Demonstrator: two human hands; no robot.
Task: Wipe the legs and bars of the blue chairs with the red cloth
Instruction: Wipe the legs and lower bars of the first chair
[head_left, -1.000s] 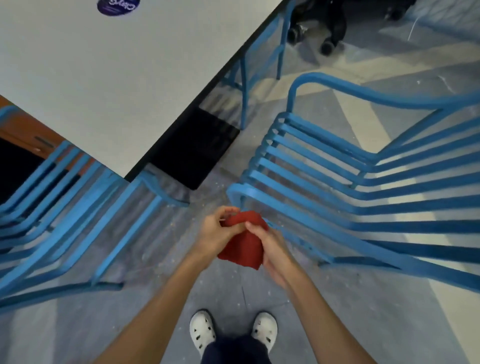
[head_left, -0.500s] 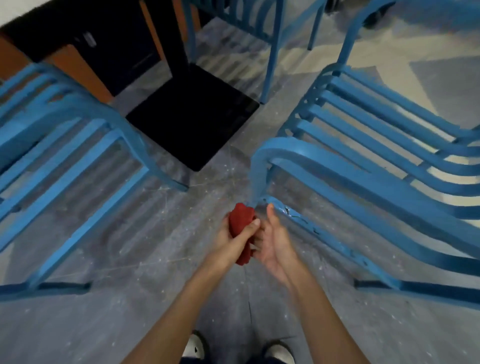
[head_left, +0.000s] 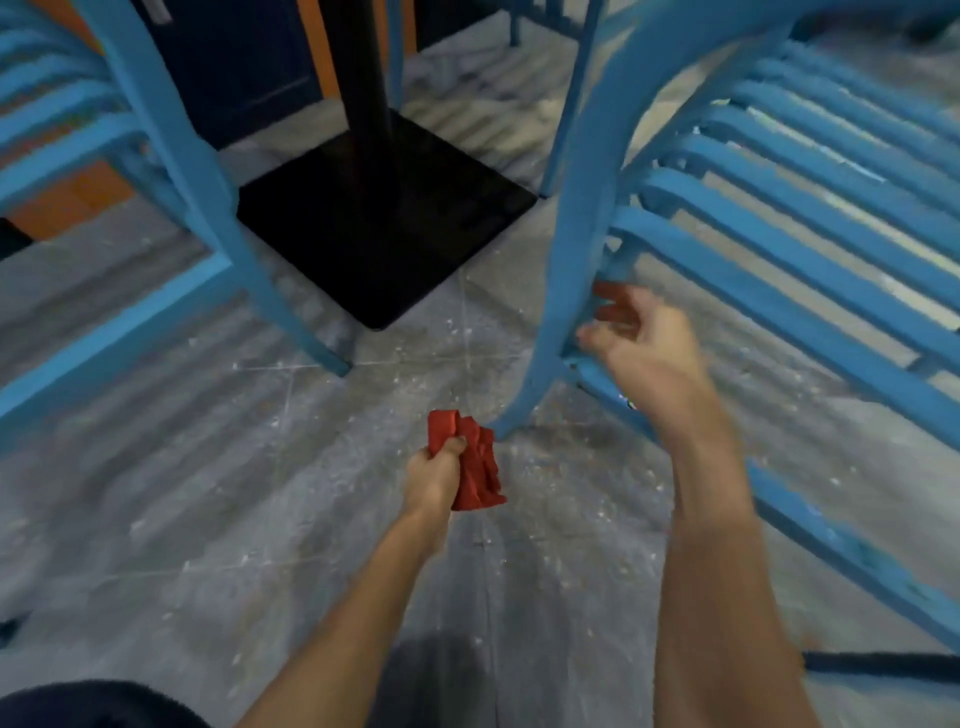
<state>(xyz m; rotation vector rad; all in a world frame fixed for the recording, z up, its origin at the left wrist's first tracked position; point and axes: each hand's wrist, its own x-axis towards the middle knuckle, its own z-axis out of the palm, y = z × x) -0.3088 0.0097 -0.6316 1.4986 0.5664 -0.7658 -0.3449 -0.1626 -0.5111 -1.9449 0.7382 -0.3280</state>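
Café: blue chairs (head_left: 576, 234), pedestal table (head_left: 384, 223).

Dim, even indoor light; heavy motion blur, wide-angle bending at edges.

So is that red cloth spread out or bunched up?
Bunched up: the red cloth hangs crumpled from the left hand, which grips its top.

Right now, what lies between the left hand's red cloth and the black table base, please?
Only bare, speckled floor separates the red cloth from the black table base, in the head view.
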